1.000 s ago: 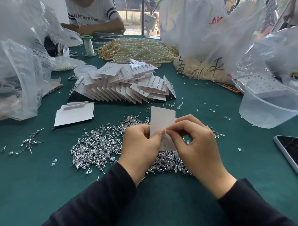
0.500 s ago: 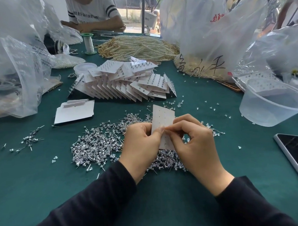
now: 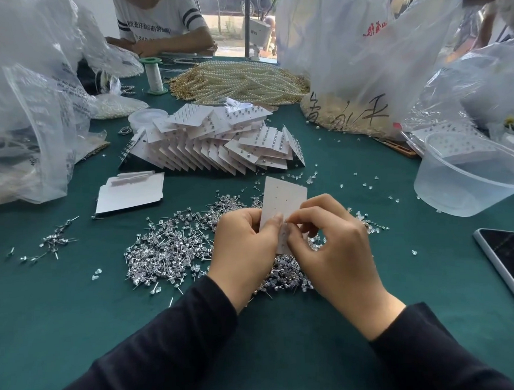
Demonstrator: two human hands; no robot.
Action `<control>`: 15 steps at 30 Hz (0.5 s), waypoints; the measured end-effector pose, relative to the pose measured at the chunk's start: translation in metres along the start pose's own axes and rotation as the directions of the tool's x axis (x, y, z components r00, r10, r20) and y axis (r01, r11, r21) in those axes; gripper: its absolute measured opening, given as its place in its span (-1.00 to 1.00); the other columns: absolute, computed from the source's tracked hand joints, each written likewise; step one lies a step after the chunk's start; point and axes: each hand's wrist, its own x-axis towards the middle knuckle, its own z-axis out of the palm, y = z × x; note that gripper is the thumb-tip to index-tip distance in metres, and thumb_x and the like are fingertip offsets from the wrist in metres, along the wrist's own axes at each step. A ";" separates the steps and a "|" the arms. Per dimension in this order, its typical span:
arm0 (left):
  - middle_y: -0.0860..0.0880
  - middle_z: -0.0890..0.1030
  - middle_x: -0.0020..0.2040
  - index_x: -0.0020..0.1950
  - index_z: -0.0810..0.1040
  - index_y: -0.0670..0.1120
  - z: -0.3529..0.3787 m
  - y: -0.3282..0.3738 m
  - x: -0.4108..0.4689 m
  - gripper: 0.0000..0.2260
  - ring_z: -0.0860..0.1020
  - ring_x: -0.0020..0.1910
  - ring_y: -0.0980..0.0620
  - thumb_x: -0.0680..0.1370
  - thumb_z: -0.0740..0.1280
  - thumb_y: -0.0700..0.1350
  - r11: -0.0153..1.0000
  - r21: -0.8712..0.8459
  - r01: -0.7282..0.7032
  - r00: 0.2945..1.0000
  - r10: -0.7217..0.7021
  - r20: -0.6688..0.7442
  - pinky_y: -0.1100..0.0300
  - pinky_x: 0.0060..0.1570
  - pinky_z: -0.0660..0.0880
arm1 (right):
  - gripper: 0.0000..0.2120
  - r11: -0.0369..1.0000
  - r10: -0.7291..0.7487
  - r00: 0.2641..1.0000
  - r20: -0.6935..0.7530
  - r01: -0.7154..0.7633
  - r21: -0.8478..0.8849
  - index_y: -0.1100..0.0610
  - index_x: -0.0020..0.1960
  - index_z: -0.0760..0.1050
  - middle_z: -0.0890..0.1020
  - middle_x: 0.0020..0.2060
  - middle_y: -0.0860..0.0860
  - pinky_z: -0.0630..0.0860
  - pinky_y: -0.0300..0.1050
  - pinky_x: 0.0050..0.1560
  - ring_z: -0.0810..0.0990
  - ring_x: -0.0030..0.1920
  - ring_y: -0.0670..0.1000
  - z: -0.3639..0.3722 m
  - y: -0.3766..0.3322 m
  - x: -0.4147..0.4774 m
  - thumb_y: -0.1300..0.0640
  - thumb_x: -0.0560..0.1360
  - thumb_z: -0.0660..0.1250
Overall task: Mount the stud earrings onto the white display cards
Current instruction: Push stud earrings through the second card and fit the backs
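A white display card (image 3: 284, 198) with small punched holes stands upright above the green table. My left hand (image 3: 243, 245) grips its lower left edge. My right hand (image 3: 331, 244) pinches something small against the card's lower part; the item is hidden by my fingertips. Under both hands lies a wide heap of silver stud earrings (image 3: 175, 248). Farther back sits a fanned stack of filled cards (image 3: 218, 140) with studs on them. A few blank cards (image 3: 130, 194) lie flat to the left.
A clear plastic tub (image 3: 467, 179) stands at right and a phone (image 3: 509, 260) lies near the right edge. Plastic bags (image 3: 25, 116) crowd the left and back right. Pearl strands (image 3: 239, 80) and a thread spool (image 3: 154, 75) sit at the back, near another person (image 3: 160, 25). Clear earring backs (image 3: 370, 184) are scattered about.
The hands and card have barely moved on the table; my right fingertips have shifted slightly lower on the card, and the view has tilted a little.
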 end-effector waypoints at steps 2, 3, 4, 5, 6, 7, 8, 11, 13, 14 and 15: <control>-0.26 0.66 -0.23 -0.29 0.61 -0.19 0.000 0.000 0.000 -0.83 0.59 -0.30 -0.08 0.50 0.32 -0.25 1.000 0.003 -0.002 1.000 0.002 0.004 -0.07 -0.18 0.57 | -0.94 1.000 0.000 1.000 -0.001 0.000 -0.010 0.25 -0.27 0.57 0.55 -0.27 0.05 0.43 -0.26 -0.32 0.45 -0.38 -0.06 0.001 0.000 -0.001 0.35 0.35 0.41; -0.26 0.66 -0.23 -0.28 0.61 -0.20 0.000 0.000 0.000 -0.83 0.59 -0.30 -0.08 0.50 0.32 -0.25 1.000 0.007 -0.005 1.000 0.005 0.003 -0.07 -0.18 0.57 | -0.94 1.000 0.001 1.000 -0.001 -0.001 -0.015 0.25 -0.27 0.57 0.55 -0.27 0.05 0.42 -0.31 -0.31 0.45 -0.37 -0.07 0.001 0.000 -0.001 0.36 0.35 0.41; -0.27 0.65 -0.23 -0.28 0.61 -0.21 0.000 -0.001 0.000 -0.83 0.59 -0.30 -0.09 0.49 0.32 -0.25 1.000 0.008 -0.008 1.000 0.008 0.005 -0.09 -0.18 0.56 | -0.94 1.000 0.001 1.000 0.001 -0.001 -0.019 0.25 -0.27 0.57 0.55 -0.27 0.05 0.41 -0.33 -0.30 0.44 -0.37 -0.08 0.001 0.000 -0.001 0.36 0.35 0.41; -0.28 0.65 -0.23 -0.28 0.61 -0.22 0.000 -0.001 0.000 -0.84 0.58 -0.30 -0.10 0.49 0.32 -0.25 1.000 0.008 -0.012 1.000 0.012 0.007 -0.12 -0.17 0.56 | -0.94 1.000 0.001 1.000 0.004 -0.001 -0.022 0.26 -0.26 0.57 0.55 -0.27 0.06 0.41 -0.32 -0.31 0.45 -0.37 -0.08 0.001 0.000 -0.001 0.37 0.36 0.41; -0.30 0.65 -0.22 -0.27 0.61 -0.24 0.000 -0.002 0.000 -0.84 0.58 -0.29 -0.11 0.50 0.32 -0.25 1.000 0.012 -0.017 1.000 0.017 0.006 -0.15 -0.16 0.55 | -0.94 1.000 -0.002 1.000 0.010 0.002 -0.025 0.26 -0.26 0.58 0.55 -0.27 0.06 0.42 -0.30 -0.31 0.45 -0.37 -0.08 0.002 0.000 -0.001 0.37 0.36 0.41; -0.30 0.65 -0.21 -0.26 0.61 -0.25 0.000 -0.002 0.000 -0.84 0.58 -0.27 -0.14 0.50 0.32 -0.25 1.000 0.017 -0.022 1.000 0.022 0.003 -0.17 -0.14 0.55 | -0.95 1.000 -0.007 1.000 0.014 0.007 -0.027 0.27 -0.26 0.58 0.56 -0.26 0.07 0.43 -0.29 -0.30 0.45 -0.36 -0.07 0.002 -0.001 -0.001 0.37 0.36 0.41; -0.29 0.65 -0.21 -0.25 0.60 -0.25 0.000 -0.002 0.000 -0.85 0.59 -0.25 -0.16 0.50 0.32 -0.24 0.999 0.020 -0.029 1.000 0.029 -0.002 -0.18 -0.12 0.55 | -0.95 1.000 -0.011 1.000 0.014 0.012 -0.028 0.28 -0.25 0.58 0.56 -0.26 0.07 0.43 -0.29 -0.30 0.46 -0.35 -0.07 0.002 -0.001 -0.001 0.38 0.36 0.41; -0.24 0.62 -0.26 -0.23 0.58 -0.19 0.000 0.005 -0.002 -0.80 0.54 -0.28 -0.11 0.52 0.30 -0.11 0.998 -0.021 -0.051 0.997 0.052 0.061 -0.08 -0.18 0.52 | -0.95 1.000 -0.024 0.999 -0.044 0.024 0.002 0.27 -0.23 0.59 0.55 -0.26 0.07 0.43 -0.35 -0.25 0.46 -0.31 -0.12 -0.005 -0.001 0.004 0.37 0.38 0.41; -0.11 0.63 -0.25 -0.17 0.61 -0.11 -0.005 0.013 0.000 -0.68 0.55 -0.27 0.03 0.51 0.22 0.10 0.997 -0.073 -0.037 0.976 0.052 0.211 0.17 -0.23 0.51 | -0.96 0.999 -0.026 0.992 -0.121 0.030 0.035 0.27 -0.21 0.59 0.54 -0.24 0.06 0.44 -0.37 -0.21 0.47 -0.28 -0.14 -0.013 0.002 0.009 0.36 0.39 0.40; 0.00 0.66 -0.20 -0.10 0.62 -0.06 -0.009 0.015 0.002 -0.65 0.57 -0.21 0.13 0.49 0.17 0.16 0.997 -0.031 -0.064 0.966 0.070 0.247 0.34 -0.22 0.48 | -0.97 0.999 -0.012 0.987 -0.161 0.020 0.047 0.26 -0.19 0.59 0.54 -0.23 0.05 0.45 -0.38 -0.19 0.47 -0.26 -0.14 -0.018 0.004 0.011 0.35 0.40 0.39; 0.08 0.65 -0.15 -0.01 0.61 -0.01 -0.014 0.013 0.006 -0.66 0.56 -0.13 0.19 0.50 0.16 0.17 0.988 0.089 -0.127 0.966 0.103 0.235 0.42 -0.17 0.45 | -0.96 0.998 0.014 0.980 -0.199 -0.002 0.062 0.23 -0.17 0.58 0.53 -0.23 0.01 0.45 -0.38 -0.18 0.48 -0.25 -0.15 -0.023 0.007 0.013 0.33 0.41 0.38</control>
